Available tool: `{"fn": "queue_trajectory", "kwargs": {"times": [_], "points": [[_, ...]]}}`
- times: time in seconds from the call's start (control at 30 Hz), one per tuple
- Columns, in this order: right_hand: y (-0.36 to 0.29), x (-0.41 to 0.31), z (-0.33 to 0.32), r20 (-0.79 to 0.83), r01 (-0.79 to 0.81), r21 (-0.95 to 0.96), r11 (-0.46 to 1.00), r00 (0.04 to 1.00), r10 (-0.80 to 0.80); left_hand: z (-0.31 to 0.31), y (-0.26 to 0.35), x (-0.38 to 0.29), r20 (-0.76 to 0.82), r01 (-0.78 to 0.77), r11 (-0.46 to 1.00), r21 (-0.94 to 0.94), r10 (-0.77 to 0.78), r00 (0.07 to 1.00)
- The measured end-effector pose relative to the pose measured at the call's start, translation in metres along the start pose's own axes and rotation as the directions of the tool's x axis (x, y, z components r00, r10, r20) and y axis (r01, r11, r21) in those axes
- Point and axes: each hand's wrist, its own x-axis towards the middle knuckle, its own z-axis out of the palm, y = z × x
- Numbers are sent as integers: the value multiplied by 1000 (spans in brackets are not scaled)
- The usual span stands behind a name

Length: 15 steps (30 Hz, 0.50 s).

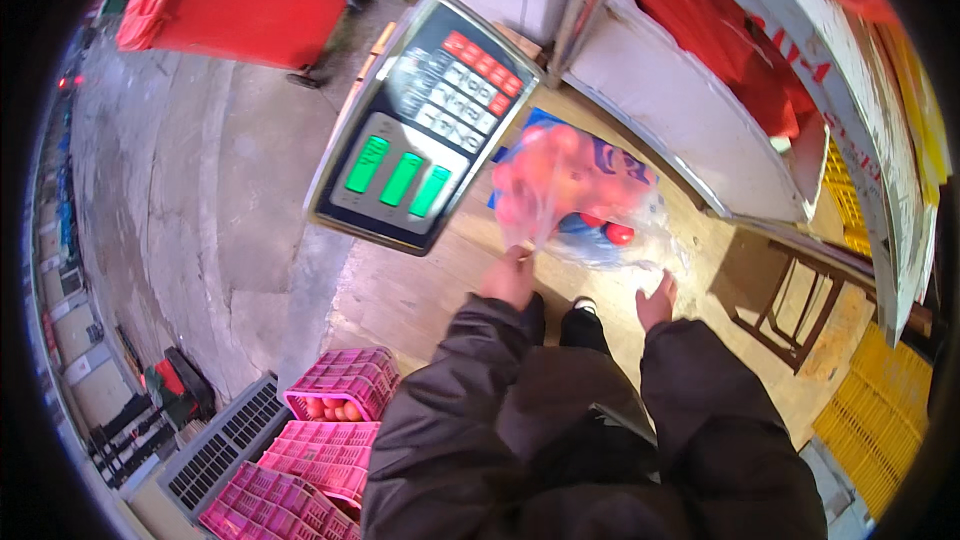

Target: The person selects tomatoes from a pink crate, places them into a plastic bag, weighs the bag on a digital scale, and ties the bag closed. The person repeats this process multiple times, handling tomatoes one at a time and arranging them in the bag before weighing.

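My left hand [510,279] pinches the near edge of a clear plastic bag [551,202]. Round red fruit, apparently tomatoes [619,233], lie in and under the film, which blurs many of them. Blue printed material [544,118] shows around and beneath the fruit; its exact form is hard to make out. Just off the bag's near right side is my right hand [658,304], fingers apart and holding nothing. Beyond my left hand stands a price-computing scale [390,217] with a keypad and several lit green displays.
Pink plastic crates [322,450], one with red-orange round fruit, stand at lower left beside a grey crate [225,442]. A red wheeled bin [240,4] is at upper left. White panels [675,82] border the right, with a wooden stool [832,322] and yellow crates [874,420] nearby.
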Motion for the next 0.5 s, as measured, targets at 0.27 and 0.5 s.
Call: {"fn": "queue_trajectory", "kwargs": {"times": [0.27,0.5], "points": [[36,95,33,45,-427,-163,890,897,439,-41,-8,32,-59,-203,798,-567,206,977],[26,53,15,211,-119,363,924,977,42,-27,78,87,-145,-260,408,-875,292,945]]}}
